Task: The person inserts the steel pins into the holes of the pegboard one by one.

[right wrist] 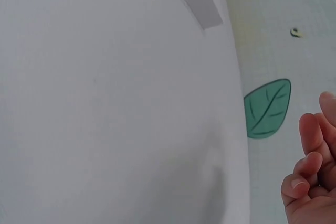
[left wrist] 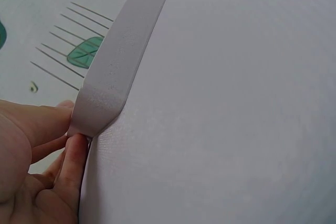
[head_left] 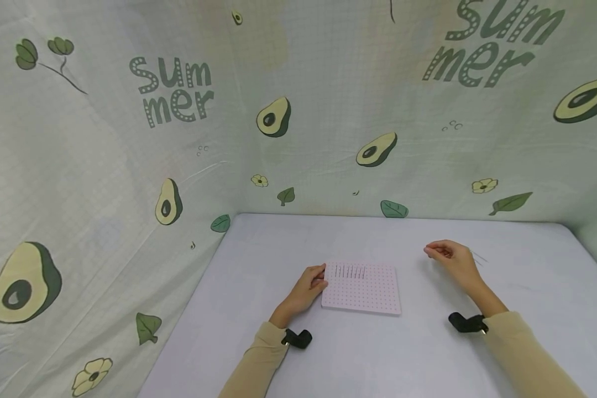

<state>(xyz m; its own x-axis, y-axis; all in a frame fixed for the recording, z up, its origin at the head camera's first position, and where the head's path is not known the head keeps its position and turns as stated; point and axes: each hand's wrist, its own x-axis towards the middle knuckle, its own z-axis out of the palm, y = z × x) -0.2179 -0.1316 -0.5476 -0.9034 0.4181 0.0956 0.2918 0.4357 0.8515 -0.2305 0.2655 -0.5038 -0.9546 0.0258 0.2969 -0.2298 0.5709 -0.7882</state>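
A pale pink pegboard with rows of small holes lies on the table. Several thin metal pins stand in a row near its far edge; in the left wrist view these pins rise from the board's top. My left hand grips the board's far left corner, thumb and fingers around the edge. Raised over the table right of the board is my right hand, fingers curled and thumb close to the index finger. No pin shows between those fingertips, which the right wrist view partly cuts off.
A few loose thin pins lie on the white table just beyond the right hand. A cloth printed with avocados and leaves hangs behind the table and at its left. Each wrist carries a black camera.
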